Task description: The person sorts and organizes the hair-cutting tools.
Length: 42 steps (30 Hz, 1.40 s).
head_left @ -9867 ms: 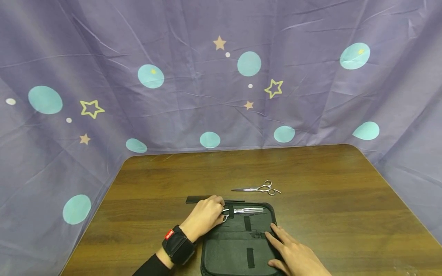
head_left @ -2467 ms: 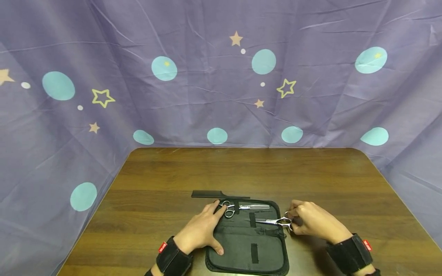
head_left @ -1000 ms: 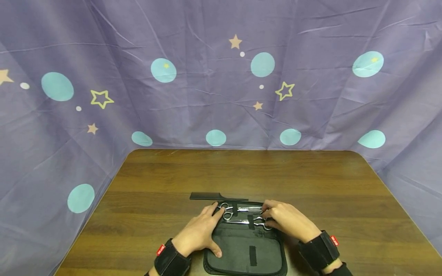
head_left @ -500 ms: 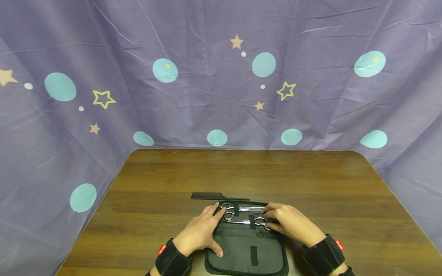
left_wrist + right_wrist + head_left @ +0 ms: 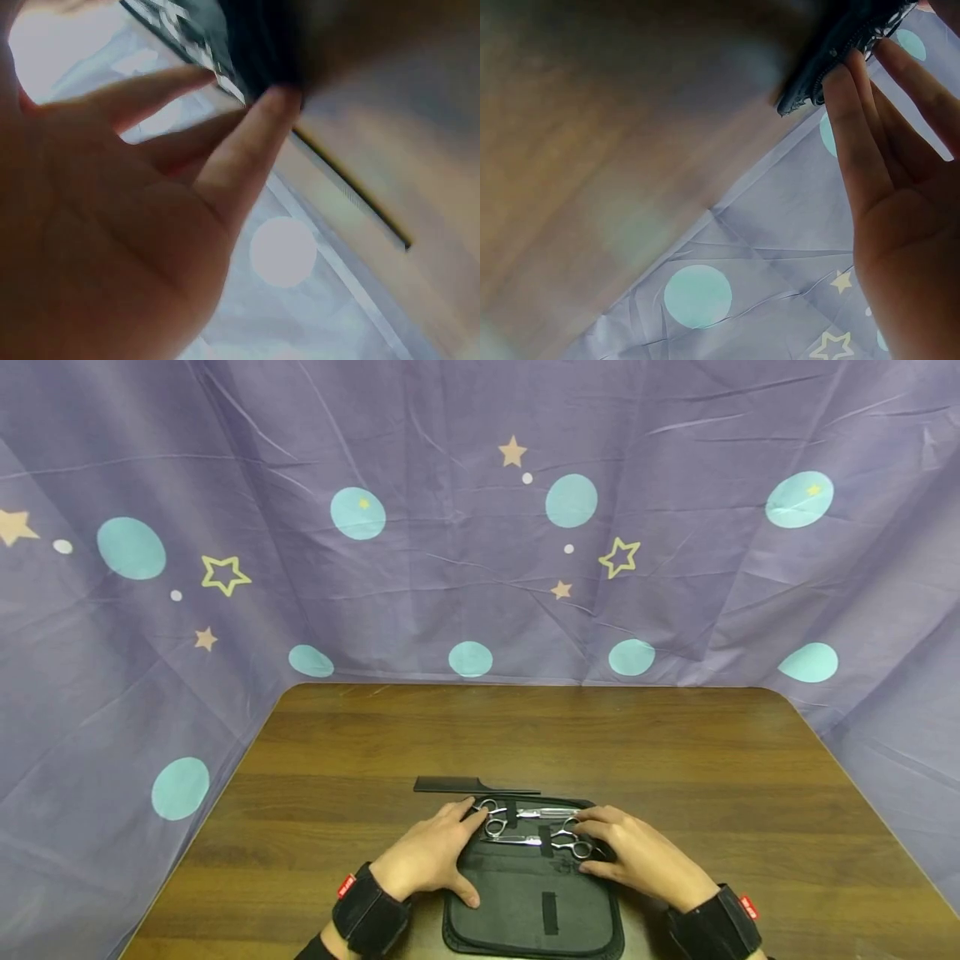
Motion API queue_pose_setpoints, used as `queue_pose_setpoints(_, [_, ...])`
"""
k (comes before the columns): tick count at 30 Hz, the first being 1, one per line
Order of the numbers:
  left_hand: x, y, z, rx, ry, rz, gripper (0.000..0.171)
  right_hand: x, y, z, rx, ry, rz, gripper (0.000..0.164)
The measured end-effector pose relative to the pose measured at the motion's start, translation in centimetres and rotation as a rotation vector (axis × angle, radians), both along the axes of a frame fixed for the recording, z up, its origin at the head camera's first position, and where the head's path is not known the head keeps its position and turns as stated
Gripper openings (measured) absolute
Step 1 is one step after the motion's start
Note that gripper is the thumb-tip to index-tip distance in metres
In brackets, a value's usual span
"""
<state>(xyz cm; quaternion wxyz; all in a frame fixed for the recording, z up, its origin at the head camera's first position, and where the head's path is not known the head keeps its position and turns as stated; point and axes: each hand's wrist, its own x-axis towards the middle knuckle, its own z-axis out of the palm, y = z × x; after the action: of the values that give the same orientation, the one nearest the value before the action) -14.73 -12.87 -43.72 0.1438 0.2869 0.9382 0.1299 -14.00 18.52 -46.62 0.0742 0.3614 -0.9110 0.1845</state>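
Observation:
A black zip case [image 5: 517, 893] lies spread on the table in the head view. Thinning scissors [image 5: 538, 813] sit in its upper part under an elastic loop, finger rings to the left. Just below them, hair scissors [image 5: 520, 840] run through a second loop, rings to the right. My left hand [image 5: 426, 862] rests along the case's left edge, fingers outstretched, fingertips by the thinning scissors' rings. At the right edge, my right hand [image 5: 643, 860] has fingers and thumb spread beside the hair scissors' rings [image 5: 581, 849]; the right wrist view shows straight fingers [image 5: 847, 127] against the case's edge.
A black tail comb [image 5: 448, 784] lies on the wooden table [image 5: 675, 743] just beyond the case. Another elastic loop [image 5: 550, 913] crosses the case's lower part. A purple patterned curtain [image 5: 420, 585] hangs behind the table.
The hair scissors went from the table into the case's loop, pushed leftward by my right hand. That hand has since let go of their rings, its thumb shifting lower. My left hand stays put lately.

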Motion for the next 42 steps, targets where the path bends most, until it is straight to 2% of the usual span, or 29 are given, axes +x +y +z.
queue_pose_setpoints(5, [-1.6,-1.2,0.4,0.084,0.03,-0.001,0.099,0.2,0.1,-0.5,-0.017,0.021,-0.007,0.043])
queue_pose_setpoints(10, [-3.5,-2.2,0.0,0.181,0.199,0.042,0.06,0.3,0.1,-0.6,-0.023,0.022,-0.013,0.043])
queue_pose_setpoints(13, [-4.7,-2.7,-0.4,0.17,0.3,0.046,0.045,0.3,0.2,-0.5,-0.03,0.026,-0.011,0.043])
queue_pose_setpoints(17, [-5.8,-3.2,-1.0,0.129,0.352,0.006,0.042,0.3,0.2,-0.4,-0.031,0.025,-0.007,0.043])
queue_pose_setpoints(24, [-7.0,-3.8,-1.8,0.078,0.374,-0.012,0.039,0.3,0.2,-0.4,-0.03,0.004,-0.016,0.043])
queue_pose_setpoints(29, [-7.7,-4.0,-2.1,0.087,0.376,-0.02,0.031,0.3,0.2,-0.3,-0.027,-0.007,-0.017,0.043])
queue_pose_setpoints(36, [-8.4,-4.2,-1.9,0.129,0.302,-0.033,0.025,0.2,0.2,-0.4,-0.026,-0.029,-0.023,0.043])
queue_pose_setpoints(42, [-8.5,-3.9,-1.4,0.084,0.249,-0.008,0.024,0.1,0.3,-0.4,-0.023,-0.034,-0.027,0.044])
